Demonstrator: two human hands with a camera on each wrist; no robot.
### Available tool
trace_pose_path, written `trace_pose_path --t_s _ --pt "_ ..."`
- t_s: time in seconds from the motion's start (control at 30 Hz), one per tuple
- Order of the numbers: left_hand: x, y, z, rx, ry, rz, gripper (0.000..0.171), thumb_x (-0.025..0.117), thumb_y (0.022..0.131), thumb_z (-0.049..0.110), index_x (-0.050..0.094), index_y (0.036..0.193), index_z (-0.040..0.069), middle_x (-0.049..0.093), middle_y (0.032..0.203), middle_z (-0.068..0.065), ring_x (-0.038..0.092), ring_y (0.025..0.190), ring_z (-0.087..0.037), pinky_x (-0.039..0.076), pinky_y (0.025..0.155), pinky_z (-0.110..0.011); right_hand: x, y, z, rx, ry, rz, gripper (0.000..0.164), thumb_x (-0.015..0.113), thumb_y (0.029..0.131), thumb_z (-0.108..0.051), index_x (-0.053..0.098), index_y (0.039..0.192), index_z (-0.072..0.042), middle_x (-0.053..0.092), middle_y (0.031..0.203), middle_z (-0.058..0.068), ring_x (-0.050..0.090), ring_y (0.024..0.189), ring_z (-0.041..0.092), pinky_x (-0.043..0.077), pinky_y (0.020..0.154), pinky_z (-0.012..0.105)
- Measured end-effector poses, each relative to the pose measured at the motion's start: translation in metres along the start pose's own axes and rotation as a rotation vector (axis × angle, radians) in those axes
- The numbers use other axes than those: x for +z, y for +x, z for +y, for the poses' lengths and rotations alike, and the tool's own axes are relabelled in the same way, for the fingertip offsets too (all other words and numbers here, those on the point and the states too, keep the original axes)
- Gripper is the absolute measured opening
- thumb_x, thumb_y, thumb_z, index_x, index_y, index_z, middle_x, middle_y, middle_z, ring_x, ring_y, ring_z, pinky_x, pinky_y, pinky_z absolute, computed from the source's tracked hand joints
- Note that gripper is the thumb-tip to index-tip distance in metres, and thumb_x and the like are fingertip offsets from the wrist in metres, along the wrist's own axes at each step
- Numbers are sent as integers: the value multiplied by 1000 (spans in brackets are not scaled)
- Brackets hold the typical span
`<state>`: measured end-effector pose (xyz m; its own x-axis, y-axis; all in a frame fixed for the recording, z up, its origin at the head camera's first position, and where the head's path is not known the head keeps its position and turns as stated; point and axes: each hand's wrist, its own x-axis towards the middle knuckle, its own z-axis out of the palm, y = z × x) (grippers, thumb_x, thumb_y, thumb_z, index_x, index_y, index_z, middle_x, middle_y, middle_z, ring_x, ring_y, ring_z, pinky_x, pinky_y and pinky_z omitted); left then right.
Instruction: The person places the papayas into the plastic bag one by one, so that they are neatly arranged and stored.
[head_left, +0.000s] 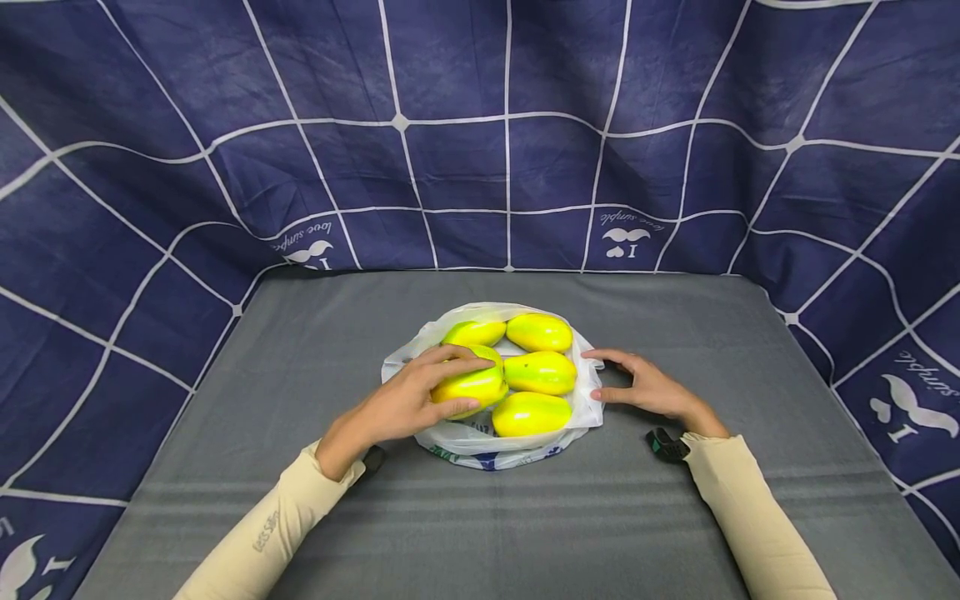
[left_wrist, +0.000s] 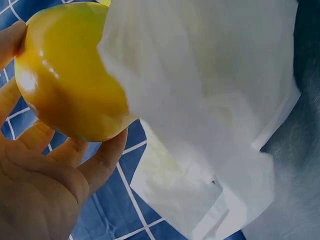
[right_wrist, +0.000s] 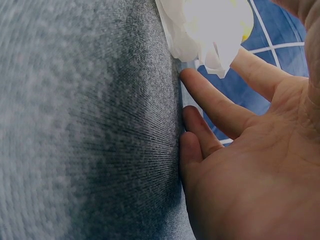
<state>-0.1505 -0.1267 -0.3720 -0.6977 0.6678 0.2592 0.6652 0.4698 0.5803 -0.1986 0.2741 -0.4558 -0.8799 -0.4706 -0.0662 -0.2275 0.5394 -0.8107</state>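
Note:
My left hand [head_left: 405,396] grips a yellow-green papaya [head_left: 472,387] at the left side of an open white plastic bag [head_left: 442,321]. In the left wrist view the fingers curl round that papaya [left_wrist: 70,75], and the bag's film [left_wrist: 200,90] covers part of it. Several more papayas sit in the bag, one at the front right [head_left: 532,415] and one at the back right [head_left: 540,332]. Beside the bag's right edge is my right hand [head_left: 648,385], holding nothing; its extended fingertips [right_wrist: 192,77] are at the bag and the tabletop.
The bag stands on a grey cloth-covered table [head_left: 337,533]. Behind and on both sides hangs a navy curtain [head_left: 465,167] with white grid lines. A dark band [head_left: 667,445] is at the right wrist.

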Motion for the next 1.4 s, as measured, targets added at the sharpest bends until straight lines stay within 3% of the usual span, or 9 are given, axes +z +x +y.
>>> trace_pose_path --t_s 0.43,0.93,1.4 --pt "19 -20 -4 -40 10 -28 50 69 95 33 56 143 25 56 137 5 51 129 -15 41 108 -42 1 0 1 -17 0 2 66 82 84 -31 54 143 -24 47 151 12 38 141 35 27 113 62" --pt "21 -24 -11 -10 139 -33 49 70 94 30 59 141 21 59 134 1 51 126 -20 43 106 -42 1 1 2 -6 5 0 66 82 84 -31 54 143 -24 47 151 13 37 141 35 27 113 62" --pt "26 -26 -14 9 262 -68 49 73 92 32 62 138 21 58 137 -10 51 127 -28 45 102 -49 1 1 2 -12 1 0 67 83 83 -31 54 143 -23 48 150 13 38 141 35 27 114 61"
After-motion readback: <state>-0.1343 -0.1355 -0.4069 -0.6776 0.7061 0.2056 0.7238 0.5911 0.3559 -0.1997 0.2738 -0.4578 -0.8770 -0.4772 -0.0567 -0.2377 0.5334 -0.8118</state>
